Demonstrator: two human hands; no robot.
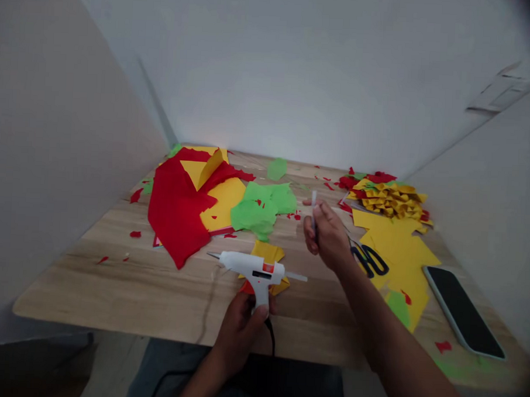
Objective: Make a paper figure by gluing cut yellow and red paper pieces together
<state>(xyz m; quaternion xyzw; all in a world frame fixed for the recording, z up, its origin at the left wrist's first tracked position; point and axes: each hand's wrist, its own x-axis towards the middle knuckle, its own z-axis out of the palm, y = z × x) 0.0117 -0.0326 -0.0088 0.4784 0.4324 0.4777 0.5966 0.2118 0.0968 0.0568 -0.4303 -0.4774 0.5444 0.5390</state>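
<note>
Fingers of the right hand are curled in, with a translucent stick pinched between thumb and index finger; it stands nearly upright in the view, its upper end clear above the hand. Fingers of the left hand are wrapped around the handle of the white glue gun, the thumb lying against the grip. The gun's body lies crosswise, nozzle pointing left, away from the right hand, while a second stick, the rear stick, juts from its back toward the right and dips slightly. So the two long axes stand almost square to each other: the held stick up and down, the gun side to side. The gun's back end is the part nearer the right hand, which sits above and a little right of it in the view, with a visible gap between. Below the gun shows folded yellow paper on the worktop; whether gun and paper touch, I cannot tell. Just beside the right wrist lie the dark-handled scissors
</note>
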